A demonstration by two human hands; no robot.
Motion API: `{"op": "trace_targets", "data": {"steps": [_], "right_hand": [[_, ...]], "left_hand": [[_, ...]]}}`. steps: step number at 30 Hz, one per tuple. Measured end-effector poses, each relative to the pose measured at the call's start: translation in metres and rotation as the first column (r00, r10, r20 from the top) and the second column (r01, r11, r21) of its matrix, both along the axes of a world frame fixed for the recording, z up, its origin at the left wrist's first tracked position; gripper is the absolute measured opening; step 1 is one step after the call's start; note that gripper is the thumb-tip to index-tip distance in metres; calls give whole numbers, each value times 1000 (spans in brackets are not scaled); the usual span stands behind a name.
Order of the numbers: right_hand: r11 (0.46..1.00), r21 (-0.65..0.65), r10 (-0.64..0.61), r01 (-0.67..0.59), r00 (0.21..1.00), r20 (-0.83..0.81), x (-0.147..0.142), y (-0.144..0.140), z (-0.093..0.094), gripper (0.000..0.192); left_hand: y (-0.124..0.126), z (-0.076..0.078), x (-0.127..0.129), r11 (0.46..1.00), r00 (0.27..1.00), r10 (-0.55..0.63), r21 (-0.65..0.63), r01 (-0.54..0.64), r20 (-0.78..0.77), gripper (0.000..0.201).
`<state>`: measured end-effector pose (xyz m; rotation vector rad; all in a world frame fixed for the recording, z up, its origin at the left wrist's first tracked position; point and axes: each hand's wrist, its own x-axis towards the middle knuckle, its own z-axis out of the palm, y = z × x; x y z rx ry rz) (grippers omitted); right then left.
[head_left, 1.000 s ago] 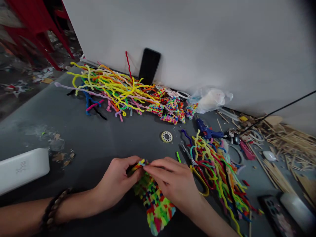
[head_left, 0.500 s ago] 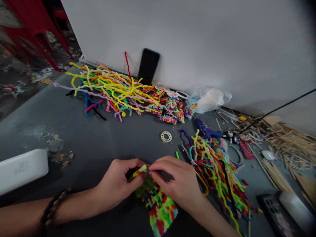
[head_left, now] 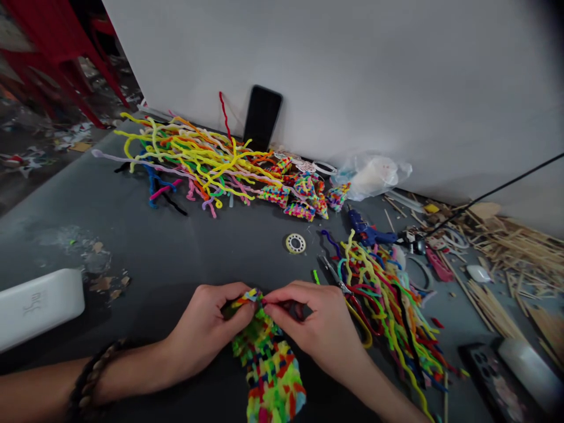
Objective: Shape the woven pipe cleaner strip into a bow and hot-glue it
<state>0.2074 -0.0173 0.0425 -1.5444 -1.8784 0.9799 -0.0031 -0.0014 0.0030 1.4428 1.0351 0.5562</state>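
Observation:
A multicoloured woven strip of fuzzy pipe cleaners [head_left: 275,376] hangs from between my hands toward the near table edge. My left hand [head_left: 211,326] pinches its upper end between thumb and fingers. Thumb and fingertips of my right hand [head_left: 315,320] close on the same end, at its right edge; what exactly lies between those fingertips is too small to make out. Just beyond my right hand are scissors [head_left: 335,275] with red and yellow handles, partly under a heap of loose pipe cleaners [head_left: 388,305].
A long pile of pipe cleaners [head_left: 198,153] lies at the back, beside small woven pieces [head_left: 304,197] and a leaning phone [head_left: 263,117]. A tape roll [head_left: 295,243], blue glue gun [head_left: 370,229], wooden sticks [head_left: 497,305] and white power bank [head_left: 42,305] surround my hands.
The woven strip has shifted slightly left and its lower part shows more of its face. Both hands stay pinched at its upper end, having moved very little.

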Motion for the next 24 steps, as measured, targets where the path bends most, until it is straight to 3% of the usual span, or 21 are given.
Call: {"op": "trace_targets", "data": {"steps": [4,8,12,16,20,24], "right_hand": [[994,-89,55,-61,996,-70,3,-1,3,20],[991,2,134,-134,989,-64,2,-5,-1,27],[949,129,272,-288,954,128,2,-7,-3,43],[914,109,345,-392,889,299,4,-7,-3,56],[861,187,363,-472,830,425,3,-6,-5,48],[722,314,316,-617,698,643,-2,-6,-8,23]], "left_hand": [[1,-1,0,999,999,33,-5,-34,-10,34],[2,-2,1,999,999,43,-14,-43,-19,29],[2,-4,2,998,998,64,-12,-65,-28,32],[3,-3,3,997,996,71,-9,-72,-59,31],[2,1,1,999,998,52,5,-52,-26,26],[0,1,-1,998,998,60,23,-60,-2,23]]}}
